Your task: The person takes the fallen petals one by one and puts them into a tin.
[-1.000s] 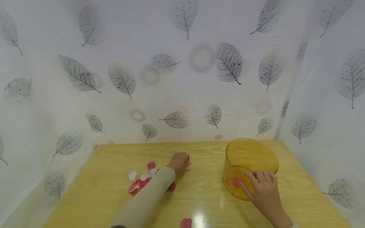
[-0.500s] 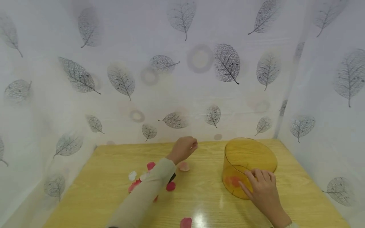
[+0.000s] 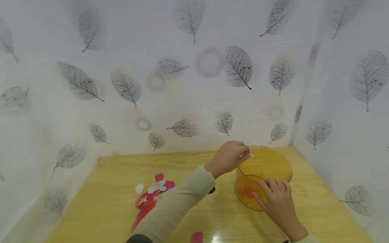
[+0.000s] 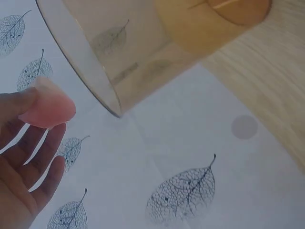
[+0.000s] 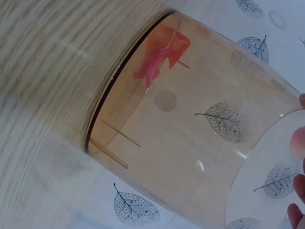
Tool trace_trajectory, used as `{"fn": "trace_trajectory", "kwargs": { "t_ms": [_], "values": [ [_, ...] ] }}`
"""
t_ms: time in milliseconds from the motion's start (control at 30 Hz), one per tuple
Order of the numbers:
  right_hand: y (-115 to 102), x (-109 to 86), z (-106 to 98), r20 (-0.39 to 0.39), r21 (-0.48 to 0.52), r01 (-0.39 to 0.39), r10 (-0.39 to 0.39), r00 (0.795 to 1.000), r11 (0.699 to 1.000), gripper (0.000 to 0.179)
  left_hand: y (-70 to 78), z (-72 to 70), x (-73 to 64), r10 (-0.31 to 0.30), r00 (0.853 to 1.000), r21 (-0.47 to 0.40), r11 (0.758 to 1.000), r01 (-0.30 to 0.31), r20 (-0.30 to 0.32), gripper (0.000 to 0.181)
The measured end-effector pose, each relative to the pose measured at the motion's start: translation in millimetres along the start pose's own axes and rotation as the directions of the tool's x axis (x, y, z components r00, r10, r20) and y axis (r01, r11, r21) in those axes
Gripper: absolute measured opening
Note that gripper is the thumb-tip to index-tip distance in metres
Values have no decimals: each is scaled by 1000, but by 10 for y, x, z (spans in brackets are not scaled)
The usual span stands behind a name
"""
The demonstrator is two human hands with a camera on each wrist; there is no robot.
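My left hand (image 3: 227,158) pinches a pink artificial petal (image 4: 53,106) between thumb and fingers, just outside the rim of a see-through amber container (image 3: 243,184). The petal's paler end is under the thumb, and the other fingers spread loosely in the left wrist view. On the container's near right side, my right hand (image 3: 279,202) holds the rim with its fingers, the thumb lying against the outer wall. Orange and pink petals (image 5: 155,62) lie inside at the bottom, seen through the wall in the right wrist view.
A heap of red, pink and white petals (image 3: 149,200) lies left on the wooden table (image 3: 103,189), partly behind the left sleeve (image 3: 179,206). One petal (image 3: 197,237) sits alone near the front. A leaf-printed curtain (image 3: 182,101) stands around the back and sides.
My left hand has lifted a pink petal from the table right of the heap and carried it right, to the container's rim. My right hand keeps its place on the container.
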State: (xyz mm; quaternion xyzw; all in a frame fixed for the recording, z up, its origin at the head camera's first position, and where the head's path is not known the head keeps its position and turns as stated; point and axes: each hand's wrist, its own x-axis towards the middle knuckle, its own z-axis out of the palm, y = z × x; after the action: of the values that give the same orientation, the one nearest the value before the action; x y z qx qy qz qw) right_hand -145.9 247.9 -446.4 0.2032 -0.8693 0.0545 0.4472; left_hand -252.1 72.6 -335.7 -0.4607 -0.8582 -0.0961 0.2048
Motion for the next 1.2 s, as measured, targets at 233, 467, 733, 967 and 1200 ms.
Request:
{"fn": "trace_trajectory", "kwargs": {
  "t_ms": [233,467,733,967,1200],
  "values": [
    [-1,10,-4,-7,-13,1,-2,1000,1000,61,178,151,200,26,999,-29,999,-26,21,18],
    [-5,20,-6,-14,-10,8,-8,1000,1000,60,258,287,301,-13,994,-68,997,20,105,18],
    [-3,24,-16,-9,-21,10,-10,1000,1000,59,251,357,269,-37,985,-26,999,42,171,24],
    [3,9,-6,3,-21,8,-8,1000,1000,59,154,287,164,-42,989,-8,999,43,145,23],
    [-4,9,-7,-7,-16,14,-14,1000,1000,59,48,232,5,-29,997,3,1000,28,79,20]
  ]
}}
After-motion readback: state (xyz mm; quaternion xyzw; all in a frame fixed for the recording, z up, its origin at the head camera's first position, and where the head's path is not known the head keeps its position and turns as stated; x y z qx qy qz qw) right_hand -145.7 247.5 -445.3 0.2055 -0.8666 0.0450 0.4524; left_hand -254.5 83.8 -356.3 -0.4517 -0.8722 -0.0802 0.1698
